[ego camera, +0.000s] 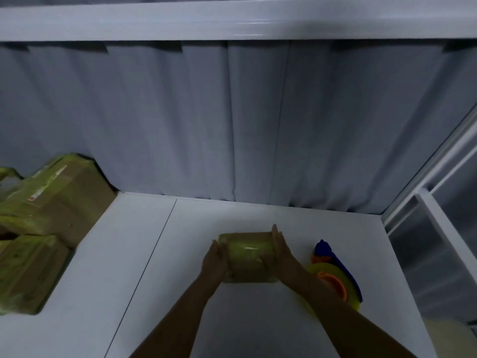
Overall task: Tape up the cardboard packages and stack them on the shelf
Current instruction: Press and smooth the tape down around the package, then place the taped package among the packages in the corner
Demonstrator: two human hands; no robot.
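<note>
A small package (246,254), brown cardboard wrapped in yellowish tape, is lying right of centre on the near part of the white bench (167,293), caught between both palms; whether it is resting on the bench or hanging just clear of it, I cannot tell; the left grip (215,262) is pressing flat against the package's left side, fingers straight and pointing away from the person; the right grip (281,250) is pressing against the right side in the same way, fingers straight, thumb seeming to lie over the top edge; neither grip is curling round the package, both are staying released and flat; a dispenser (335,276) is lying on the bench just right of the right wrist, showing a yellow roll, an orange hub and a blue handle, its near part hiding behind the forearm; a pile (51,202) of bigger taped packages is sitting at the far left, well apart from the small one; a grey curtain (232,125) is hanging behind the bench; a white beam (232,21) is crossing overhead; a metal frame (438,192) is standing at the right
</note>
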